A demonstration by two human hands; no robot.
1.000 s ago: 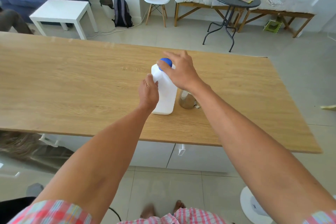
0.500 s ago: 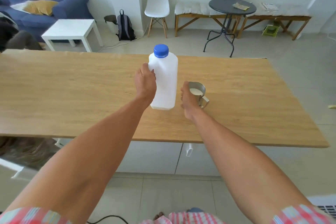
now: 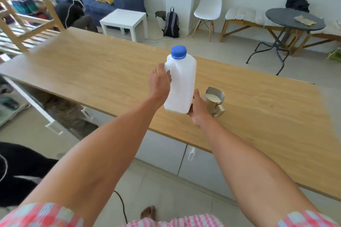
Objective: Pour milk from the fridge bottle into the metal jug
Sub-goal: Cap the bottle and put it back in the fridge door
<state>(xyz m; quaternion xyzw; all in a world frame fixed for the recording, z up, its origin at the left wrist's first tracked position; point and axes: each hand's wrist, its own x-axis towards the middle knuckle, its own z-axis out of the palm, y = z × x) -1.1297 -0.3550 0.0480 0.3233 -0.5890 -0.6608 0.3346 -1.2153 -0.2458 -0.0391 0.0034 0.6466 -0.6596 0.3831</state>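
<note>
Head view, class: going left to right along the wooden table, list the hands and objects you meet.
Left hand → milk bottle with its blue cap on → right hand → metal jug holding milk.

Person: bare forearms, bare foot [image 3: 148, 212]; short sleeves of pink, red and pale-blue checked fabric [image 3: 42, 215]; pink-and-white striped garment [image 3: 184, 222] below, behind the hands.
</note>
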